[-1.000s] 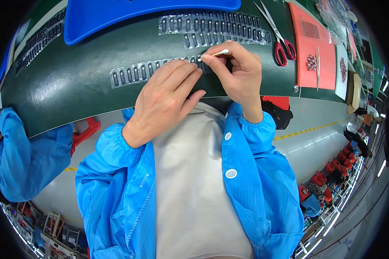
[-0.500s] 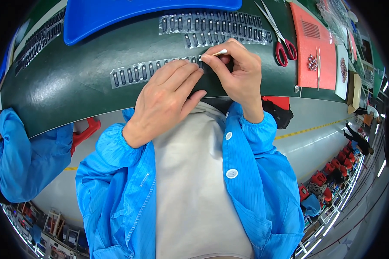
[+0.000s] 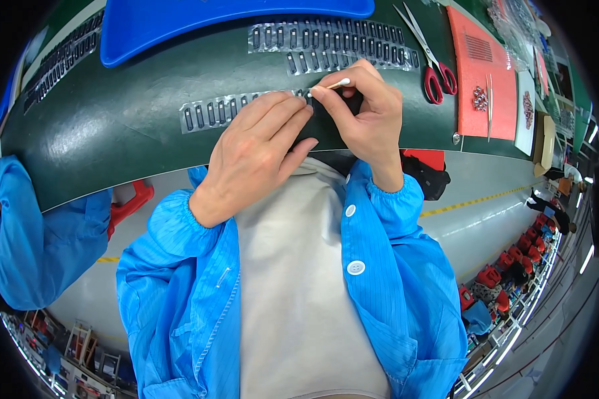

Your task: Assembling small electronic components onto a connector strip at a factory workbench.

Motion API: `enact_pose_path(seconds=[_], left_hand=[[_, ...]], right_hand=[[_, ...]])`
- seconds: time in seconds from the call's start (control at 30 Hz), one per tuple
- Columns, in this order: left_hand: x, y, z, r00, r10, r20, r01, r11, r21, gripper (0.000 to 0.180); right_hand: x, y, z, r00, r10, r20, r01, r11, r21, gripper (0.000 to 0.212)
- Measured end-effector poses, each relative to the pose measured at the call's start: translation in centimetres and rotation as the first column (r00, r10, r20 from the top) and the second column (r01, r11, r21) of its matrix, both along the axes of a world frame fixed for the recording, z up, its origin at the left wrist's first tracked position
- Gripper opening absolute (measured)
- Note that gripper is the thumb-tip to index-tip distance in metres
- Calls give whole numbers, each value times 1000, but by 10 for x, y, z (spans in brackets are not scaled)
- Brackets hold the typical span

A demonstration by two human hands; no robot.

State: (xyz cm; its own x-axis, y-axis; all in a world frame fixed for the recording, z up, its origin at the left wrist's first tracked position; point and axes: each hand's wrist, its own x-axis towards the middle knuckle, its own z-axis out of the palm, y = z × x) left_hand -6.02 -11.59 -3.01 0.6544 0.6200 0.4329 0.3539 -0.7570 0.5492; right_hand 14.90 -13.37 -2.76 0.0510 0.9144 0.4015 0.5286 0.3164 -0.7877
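White at both tips, the swab is pinched between the thumb and fingers of your right hand, its lower end by the strip. That strip lies on the green table, partly under your left hand, which is unclenched, fingers laid across it and thumb spread. Farther off lie other strips, a blue tray and scissors (red-handled) beside the pink mat.

A thinly striped blue jacket is worn over a pale beige shirt. Its cuffs are gathered, and round white buttons are seen.
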Motion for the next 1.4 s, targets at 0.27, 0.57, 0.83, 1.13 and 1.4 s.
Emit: enact_pose_path(seconds=[0.27,0.57,0.83,1.13,1.4], left_hand=[[1,-2,0,1000,2,-10,-2,1000,-5,42],[-7,1,6,999,-12,36,12,1000,-18,43],[-12,0,3,1000,2,-25,-2,1000,-10,43],[-10,-1,2,999,15,-32,-15,1000,-5,42],[-14,2,3,1000,-15,9,15,1000,18,43]], right_hand=[[4,1,0,1000,29,12,-28,999,-27,12],[-1,1,13,1000,13,-20,-12,999,51,12],[-5,4,0,998,9,67,-12,999,39,12],[-4,5,-1,997,2,82,-7,998,54,13],[-6,3,12,996,-14,86,3,992,129,14]])
